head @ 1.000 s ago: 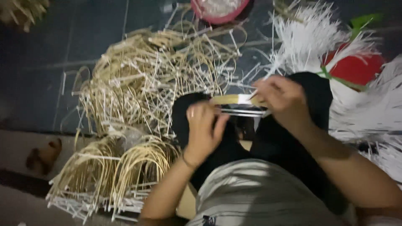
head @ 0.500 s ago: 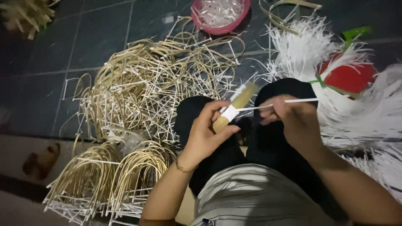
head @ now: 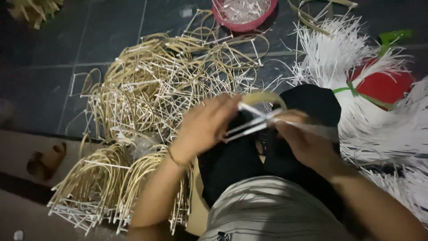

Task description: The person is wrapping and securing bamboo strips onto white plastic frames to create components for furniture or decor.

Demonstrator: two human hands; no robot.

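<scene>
Fingers of the left hand [head: 206, 126] curl around one end of a bent cane strip [head: 263, 97], and the right hand [head: 304, 139] is clenched on thin white sticks [head: 249, 126] that cross between the two hands; both are blurred, so the exact pinch cannot be told. Strip and sticks sit over the person's lap, above dark trousers [head: 236, 160] and a striped shirt [head: 267, 209]. A thin bracelet [head: 177, 159] circles the left wrist. Just left of the left forearm, stacked arched frames [head: 104, 183] of cane and white sticks lie on the floor [head: 40, 71]. Beyond the hands spreads a loose pile [head: 160, 80] of the same frames, tangled together. To the right of the right hand, bundles of white strips [head: 379, 134] fan out, one tied with a green band [head: 356, 91] against a red object [head: 388, 85]. At the top edge stands a red bowl [head: 244, 13] filled with white pieces. A brown sandal [head: 44, 160] rests at the far left, on a paler step.
</scene>
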